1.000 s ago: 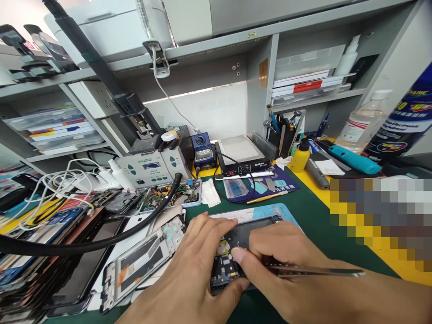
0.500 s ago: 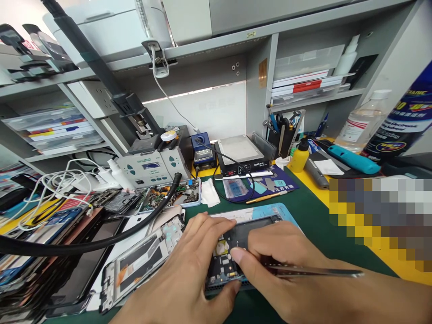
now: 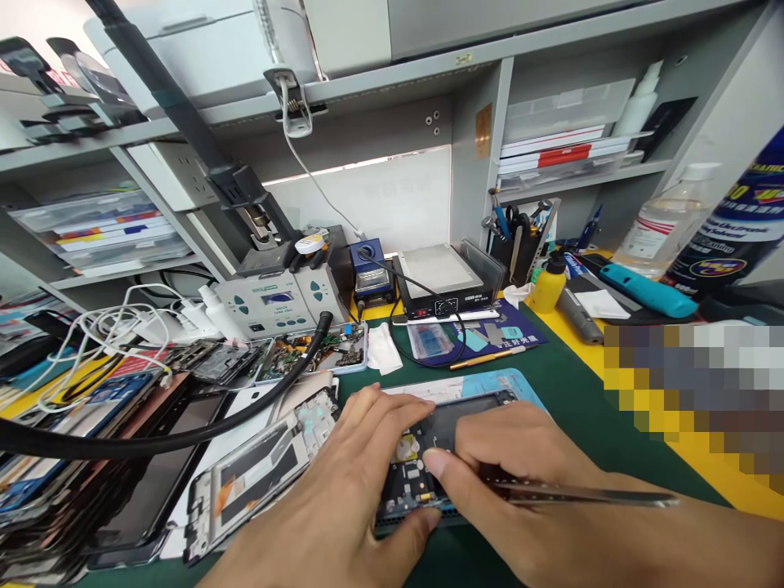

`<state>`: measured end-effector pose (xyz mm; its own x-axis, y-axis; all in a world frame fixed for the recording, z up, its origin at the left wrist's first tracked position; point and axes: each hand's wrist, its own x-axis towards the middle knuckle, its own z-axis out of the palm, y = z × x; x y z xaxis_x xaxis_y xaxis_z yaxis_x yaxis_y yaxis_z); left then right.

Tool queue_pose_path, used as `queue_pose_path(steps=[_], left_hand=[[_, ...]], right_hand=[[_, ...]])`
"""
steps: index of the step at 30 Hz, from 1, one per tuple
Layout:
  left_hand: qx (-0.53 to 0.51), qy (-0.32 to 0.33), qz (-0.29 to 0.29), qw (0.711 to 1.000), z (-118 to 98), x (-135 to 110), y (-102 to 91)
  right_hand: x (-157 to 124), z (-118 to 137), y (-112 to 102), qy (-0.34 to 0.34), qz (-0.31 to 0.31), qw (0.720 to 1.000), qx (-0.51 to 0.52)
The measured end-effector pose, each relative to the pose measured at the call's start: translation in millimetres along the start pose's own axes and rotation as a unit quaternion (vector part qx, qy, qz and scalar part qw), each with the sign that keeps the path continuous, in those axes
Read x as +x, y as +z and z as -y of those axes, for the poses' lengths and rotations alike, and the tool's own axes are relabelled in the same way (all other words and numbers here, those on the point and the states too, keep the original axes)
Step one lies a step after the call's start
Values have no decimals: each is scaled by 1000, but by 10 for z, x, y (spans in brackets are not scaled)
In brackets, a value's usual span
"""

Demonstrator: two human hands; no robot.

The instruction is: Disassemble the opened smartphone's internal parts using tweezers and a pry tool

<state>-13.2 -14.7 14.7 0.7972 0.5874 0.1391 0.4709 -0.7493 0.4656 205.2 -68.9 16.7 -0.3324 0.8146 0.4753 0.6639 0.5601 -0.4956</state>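
An opened phone (image 3: 441,425) with its circuit board bare lies on a light blue mat (image 3: 520,385) on the green bench. My left hand (image 3: 349,498) grips the phone's near end, fingers over the top and thumb under the front edge. My right hand (image 3: 520,482) is closed on metal tweezers (image 3: 588,493). Their shaft runs back over my right wrist. Their tips are hidden under my fingers, over the board.
A phone frame (image 3: 257,474) lies left of my hands, beside stacked phone screens (image 3: 91,474). A black hose (image 3: 184,437) arcs across the left. Behind stand a rework station (image 3: 275,300), a heating plate (image 3: 441,282), a yellow bottle (image 3: 545,282) and a tool holder (image 3: 518,237).
My left thumb slid along the phone's front edge and the phone's near end settled lower. My right hand with the tweezers stays put. The view shifted slightly right.
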Motion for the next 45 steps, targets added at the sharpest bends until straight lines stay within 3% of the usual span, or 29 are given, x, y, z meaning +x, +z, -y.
queue_pose_path(steps=[9, 21, 33, 45], left_hand=[[2, 11, -31, 999, -6, 38, 22], [16, 16, -23, 999, -25, 55, 85], [23, 15, -65, 998, -24, 44, 188], [49, 54, -106, 992, -43, 92, 213]], right_hand=[[-24, -6, 16, 2, -13, 1000, 3], [-17, -20, 18, 1, -8, 1000, 8], [-4, -11, 27, -6, -10, 1000, 17], [-10, -15, 48, -9, -18, 999, 33]])
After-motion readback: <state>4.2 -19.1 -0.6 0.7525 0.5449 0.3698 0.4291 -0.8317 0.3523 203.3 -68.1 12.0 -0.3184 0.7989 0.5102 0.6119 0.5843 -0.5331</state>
